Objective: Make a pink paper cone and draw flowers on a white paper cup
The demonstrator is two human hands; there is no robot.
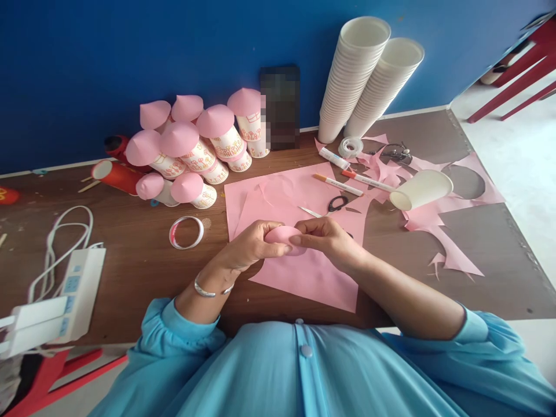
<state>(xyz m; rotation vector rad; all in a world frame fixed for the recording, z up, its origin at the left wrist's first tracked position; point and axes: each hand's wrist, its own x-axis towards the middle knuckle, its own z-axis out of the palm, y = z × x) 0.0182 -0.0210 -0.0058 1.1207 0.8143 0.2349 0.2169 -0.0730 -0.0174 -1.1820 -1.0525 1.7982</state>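
Observation:
Between my two hands is a small piece of pink paper point(283, 234), rounded in outline and a little curved. My left hand point(257, 243) grips its left side, thumb lying along the front. On its right edge, the thumb and fingers of my right hand point(326, 238) pinch it. Both hands are above larger pink paper sheets point(313, 284) spread on the table. Just beyond my right hand lie scissors point(334, 205) with black handles, blades pointing left. An orange-capped marker point(339, 184) rests on the paper behind them.
Several decorated cups point(226, 145) with pink cone tops stand at back left. Two tall stacks of white cups point(356, 75) lean near the blue wall. A tape ring point(186, 233), a power strip point(82, 289), a lying cup point(423, 190) and pink scraps point(452, 249) are around.

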